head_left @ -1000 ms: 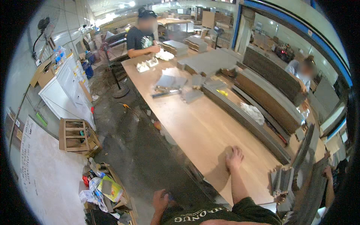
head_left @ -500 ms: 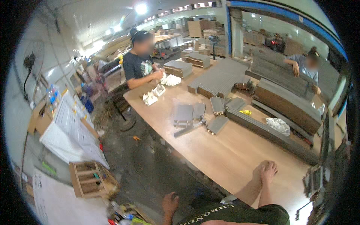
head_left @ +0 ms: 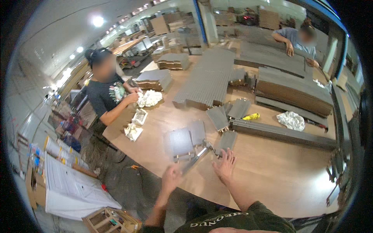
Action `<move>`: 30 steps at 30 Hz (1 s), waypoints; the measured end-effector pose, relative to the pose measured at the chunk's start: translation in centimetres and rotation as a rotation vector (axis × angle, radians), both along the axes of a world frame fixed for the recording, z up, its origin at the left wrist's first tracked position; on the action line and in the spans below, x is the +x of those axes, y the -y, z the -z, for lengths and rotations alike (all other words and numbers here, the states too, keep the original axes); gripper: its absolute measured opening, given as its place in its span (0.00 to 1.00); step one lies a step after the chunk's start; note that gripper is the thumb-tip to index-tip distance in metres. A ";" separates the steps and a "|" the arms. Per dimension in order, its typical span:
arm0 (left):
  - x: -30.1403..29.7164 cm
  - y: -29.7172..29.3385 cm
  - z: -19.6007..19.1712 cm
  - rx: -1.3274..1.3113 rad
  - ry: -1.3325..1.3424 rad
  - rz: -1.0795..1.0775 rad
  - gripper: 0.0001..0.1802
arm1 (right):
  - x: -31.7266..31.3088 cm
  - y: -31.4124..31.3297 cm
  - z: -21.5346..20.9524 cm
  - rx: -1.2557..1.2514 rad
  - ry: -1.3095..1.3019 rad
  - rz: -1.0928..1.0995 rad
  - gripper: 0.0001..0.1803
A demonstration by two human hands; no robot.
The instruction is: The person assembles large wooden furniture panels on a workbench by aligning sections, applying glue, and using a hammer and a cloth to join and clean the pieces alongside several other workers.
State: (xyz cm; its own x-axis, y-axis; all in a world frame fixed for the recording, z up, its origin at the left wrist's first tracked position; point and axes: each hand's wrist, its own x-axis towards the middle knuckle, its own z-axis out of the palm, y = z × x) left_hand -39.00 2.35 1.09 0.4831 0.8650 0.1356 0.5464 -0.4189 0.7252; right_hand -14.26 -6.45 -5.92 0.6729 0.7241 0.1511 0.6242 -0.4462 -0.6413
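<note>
Head view shows the left hand, blurred, at the near edge of the counter, fingers curled beside the handle end of a hammer; whether its grip is clamped on it, I cannot tell. The right hand has its grip apart, fingers spread near the hammer's head. Grey panels lie just beyond; white parts sit by the left corner, long grey strips toward the right end.
</note>
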 end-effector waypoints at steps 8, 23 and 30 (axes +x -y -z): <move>15.6 -27.0 -0.2 0.411 -0.171 0.183 0.29 | -0.3 -1.7 1.0 0.095 0.100 0.122 0.38; 24.0 -43.4 8.1 0.857 -0.303 0.291 0.34 | -1.3 -3.1 1.2 -0.056 0.185 0.284 0.34; 21.8 -46.8 5.6 0.432 -0.323 0.264 0.50 | -1.5 -3.8 0.7 -0.093 0.221 0.279 0.35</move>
